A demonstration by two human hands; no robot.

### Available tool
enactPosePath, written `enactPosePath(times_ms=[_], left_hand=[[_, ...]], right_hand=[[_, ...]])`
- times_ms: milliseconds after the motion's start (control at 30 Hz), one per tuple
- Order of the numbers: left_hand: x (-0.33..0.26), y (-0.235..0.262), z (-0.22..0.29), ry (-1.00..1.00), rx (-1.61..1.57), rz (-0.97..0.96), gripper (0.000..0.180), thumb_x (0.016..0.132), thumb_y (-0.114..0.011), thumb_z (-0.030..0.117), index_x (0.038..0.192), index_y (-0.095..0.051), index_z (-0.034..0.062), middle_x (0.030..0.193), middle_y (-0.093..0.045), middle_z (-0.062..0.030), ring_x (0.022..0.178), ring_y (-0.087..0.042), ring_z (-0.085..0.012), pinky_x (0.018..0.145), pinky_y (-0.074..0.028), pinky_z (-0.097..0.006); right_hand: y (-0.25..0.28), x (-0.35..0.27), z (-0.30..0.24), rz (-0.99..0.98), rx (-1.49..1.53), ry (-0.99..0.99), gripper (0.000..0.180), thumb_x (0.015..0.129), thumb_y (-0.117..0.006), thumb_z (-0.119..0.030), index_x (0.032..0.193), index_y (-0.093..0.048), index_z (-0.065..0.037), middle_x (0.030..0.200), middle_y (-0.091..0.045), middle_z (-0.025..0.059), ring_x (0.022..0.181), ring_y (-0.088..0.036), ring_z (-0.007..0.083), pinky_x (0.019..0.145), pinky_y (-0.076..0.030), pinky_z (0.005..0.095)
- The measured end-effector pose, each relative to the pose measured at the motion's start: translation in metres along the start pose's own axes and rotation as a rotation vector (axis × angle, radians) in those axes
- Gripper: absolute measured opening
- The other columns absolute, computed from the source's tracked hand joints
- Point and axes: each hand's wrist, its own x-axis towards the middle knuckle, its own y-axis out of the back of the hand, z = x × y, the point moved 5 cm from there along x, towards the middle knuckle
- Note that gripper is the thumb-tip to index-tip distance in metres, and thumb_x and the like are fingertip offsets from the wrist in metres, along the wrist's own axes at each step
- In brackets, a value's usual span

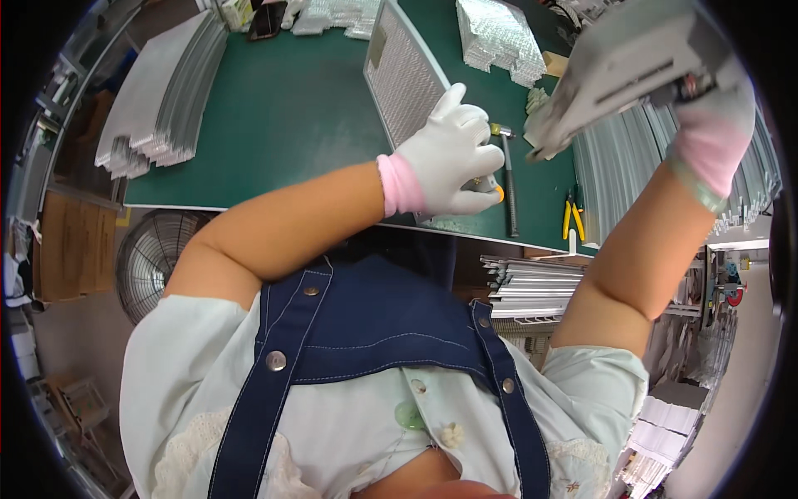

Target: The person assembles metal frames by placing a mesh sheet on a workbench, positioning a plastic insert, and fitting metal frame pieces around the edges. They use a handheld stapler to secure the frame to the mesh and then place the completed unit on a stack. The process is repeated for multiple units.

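In a white glove with a pink cuff, my left hand [453, 154] grips the near end of a metal mesh filter panel [407, 79]. The panel has a light grey frame and stands tilted on edge over the bench. One finger stretches along the frame and the others curl; part of the panel is hidden behind the glove. A small orange-yellow piece [499, 194] shows beside those fingers. Raised at the upper right, my gloved right hand [721, 108] is closed on a large grey staple gun [623, 71], blurred, its nose pointing down and left.
A hammer [510, 187] and yellow-handled cutters [573, 218] lie on the green bench [283, 108]. Stacked metal sheets [166, 83] stand at left, mesh pads [499, 37] at the back, and long frame strips [628, 162] at right. A fan [154, 266] stands below left.
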Motion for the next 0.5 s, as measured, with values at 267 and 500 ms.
enactPosePath(times_ms=[267,500], left_hand=[[0.005,-0.002,0.001,-0.020,0.090,0.060,0.045,0.079,-0.068,0.049,0.076,-0.066,0.0049,0.084,-0.058,-0.0151,0.097,-0.056,-0.0346,0.107,-0.027,-0.064],[0.006,-0.004,0.002,0.012,0.108,0.078,0.043,0.079,-0.068,0.048,0.080,-0.067,0.0048,0.088,-0.060,-0.0159,0.099,-0.057,-0.0355,0.109,-0.025,-0.064]], right_hand=[[-0.002,-0.054,0.006,0.305,-0.045,0.071,0.028,0.095,-0.056,-0.021,0.112,-0.060,0.000,0.099,-0.063,0.0085,0.082,-0.058,0.0184,0.072,-0.048,0.0348],[0.007,-0.056,0.004,0.301,-0.037,0.074,0.027,0.094,-0.057,-0.023,0.111,-0.058,-0.001,0.095,-0.057,0.0066,0.080,-0.052,0.0176,0.074,-0.044,0.0352]])
